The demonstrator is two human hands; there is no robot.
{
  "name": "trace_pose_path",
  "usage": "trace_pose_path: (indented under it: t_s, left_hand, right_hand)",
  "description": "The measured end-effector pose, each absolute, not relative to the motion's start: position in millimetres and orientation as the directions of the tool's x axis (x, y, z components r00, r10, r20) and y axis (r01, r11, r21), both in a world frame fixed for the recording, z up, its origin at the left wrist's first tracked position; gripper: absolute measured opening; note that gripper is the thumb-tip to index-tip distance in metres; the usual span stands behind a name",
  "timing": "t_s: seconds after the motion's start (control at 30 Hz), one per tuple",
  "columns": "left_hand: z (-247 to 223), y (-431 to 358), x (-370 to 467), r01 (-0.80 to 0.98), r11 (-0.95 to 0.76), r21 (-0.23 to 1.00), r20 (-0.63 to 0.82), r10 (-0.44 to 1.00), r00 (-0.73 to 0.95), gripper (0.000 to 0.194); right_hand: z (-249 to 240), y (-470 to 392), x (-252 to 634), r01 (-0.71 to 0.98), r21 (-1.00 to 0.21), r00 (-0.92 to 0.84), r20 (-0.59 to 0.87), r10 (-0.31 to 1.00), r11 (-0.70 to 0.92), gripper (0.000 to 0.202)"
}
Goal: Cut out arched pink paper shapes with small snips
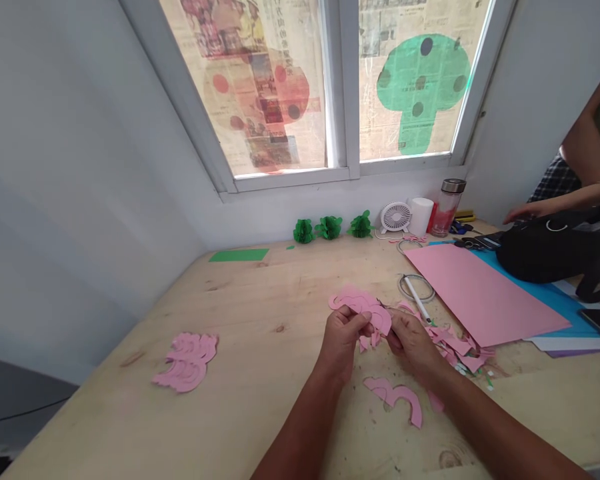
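Note:
My left hand (344, 333) pinches a pink paper cutout (356, 301) with curved, scalloped edges, held above the wooden table (260, 400). Close on its right, my right hand (411, 339) is closed round small scissors (383, 305); their blades touch the paper's upper right part, and the handles are mostly hidden by my fingers. Below my hands lies a curved pink offcut (409, 399). A stack of pink scalloped cutouts (187, 362) rests at the left of the table. Pink scraps (455, 343) are heaped beyond my right hand.
Pink sheets (485, 293) lie over blue ones at the right, beside a black bag (545, 247) and a person's hand (530, 211). A white pen (417, 300), small fan (396, 217), bottle (447, 208) and green paper shapes (329, 227) are farther back.

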State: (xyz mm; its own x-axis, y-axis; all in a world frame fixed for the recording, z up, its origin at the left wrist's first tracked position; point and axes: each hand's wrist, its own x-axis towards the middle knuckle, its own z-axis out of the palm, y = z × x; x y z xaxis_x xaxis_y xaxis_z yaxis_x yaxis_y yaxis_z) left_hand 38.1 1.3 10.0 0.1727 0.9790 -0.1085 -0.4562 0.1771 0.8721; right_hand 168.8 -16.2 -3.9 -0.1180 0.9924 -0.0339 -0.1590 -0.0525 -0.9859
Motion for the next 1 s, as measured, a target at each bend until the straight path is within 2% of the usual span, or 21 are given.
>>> trace_pose_path:
  t_s: [0.17, 0.57, 0.87, 1.0]
  left_hand:
    - [8.3, 1.0, 36.9, -0.423, 0.139, 0.895, -0.078, 0.984, 0.158, 0.015]
    - [16.9, 0.0, 31.8, -0.352, 0.155, 0.923, -0.063, 0.964, 0.258, 0.020]
    - [18.3, -3.5, 31.9, -0.333, 0.158, 0.930, -0.058, 0.955, 0.290, 0.020]
    - [16.2, -0.7, 29.2, -0.333, 0.138, 0.933, -0.054, 0.967, 0.249, 0.021]
  right_hand:
    - [-5.8, -16.1, 168.6, -0.150, -0.988, -0.135, -0.018, 0.991, -0.039, 0.046]
    - [-8.8, -18.7, 171.1, -0.079, -0.996, -0.242, -0.011, 0.970, -0.032, 0.044]
    - [-2.1, -20.1, 170.1, -0.045, -0.999, -0.230, -0.007, 0.973, -0.018, 0.044]
    - [0.2, -20.7, 169.5, -0.026, -0.999, -0.227, -0.039, 0.973, -0.046, 0.044]
